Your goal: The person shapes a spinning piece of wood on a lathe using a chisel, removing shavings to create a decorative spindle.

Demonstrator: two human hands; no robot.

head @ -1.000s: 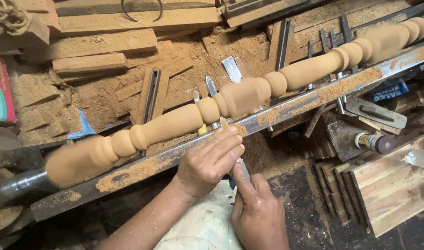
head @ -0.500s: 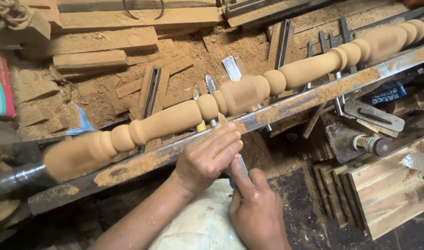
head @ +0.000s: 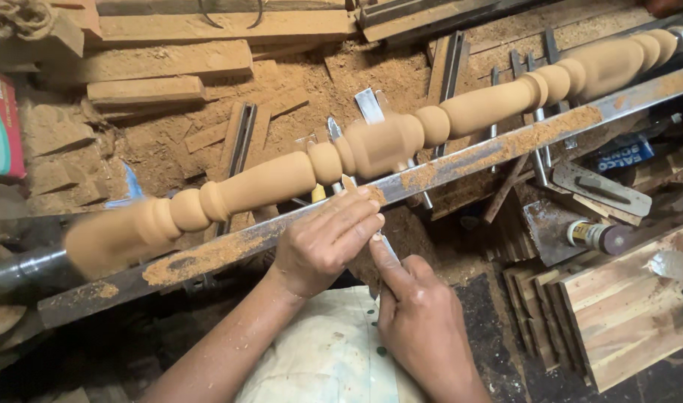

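while a turned wooden spindle (head: 371, 145) lies across the lathe above a rusty metal rail (head: 461, 160), the left hand (head: 323, 242) curls over a chisel (head: 386, 246) on the rail and the right hand (head: 420, 325) closes around its handle.

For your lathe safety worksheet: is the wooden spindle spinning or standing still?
Spinning: the spindle's left end is smeared with motion blur, while the tool rest and both hands look sharp.
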